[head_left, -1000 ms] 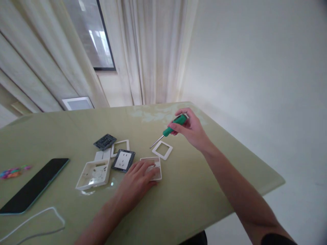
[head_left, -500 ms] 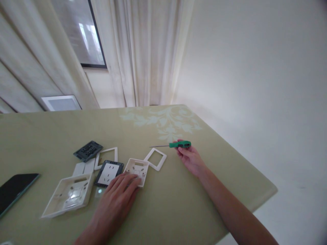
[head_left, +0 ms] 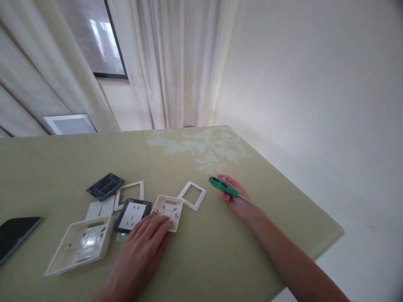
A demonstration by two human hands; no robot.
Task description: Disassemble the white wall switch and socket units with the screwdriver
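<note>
My right hand (head_left: 234, 193) holds a screwdriver (head_left: 224, 186) with a green handle. Its thin shaft points down to the right over my wrist. My left hand (head_left: 146, 243) lies with its fingers stretched over the near side of a small white wall mounting box (head_left: 170, 206), touching it; the thumb is hidden. Left of those fingertips sits a socket module (head_left: 134, 214) with a white face and dark frame. A white frame (head_left: 199, 204) lies just right of the box, between it and my right hand.
A larger white mounting box (head_left: 78, 247) stands at left. Behind it lie white plates (head_left: 100, 208), another white frame (head_left: 141, 188) and a dark module (head_left: 105, 187). A black phone-like slab (head_left: 17, 235) rests at far left. The table's edge (head_left: 283, 171) slants along the right.
The screwdriver has swung round in my right hand: its tip pointed left before and now points down to the right. My left hand stays on the small box.
</note>
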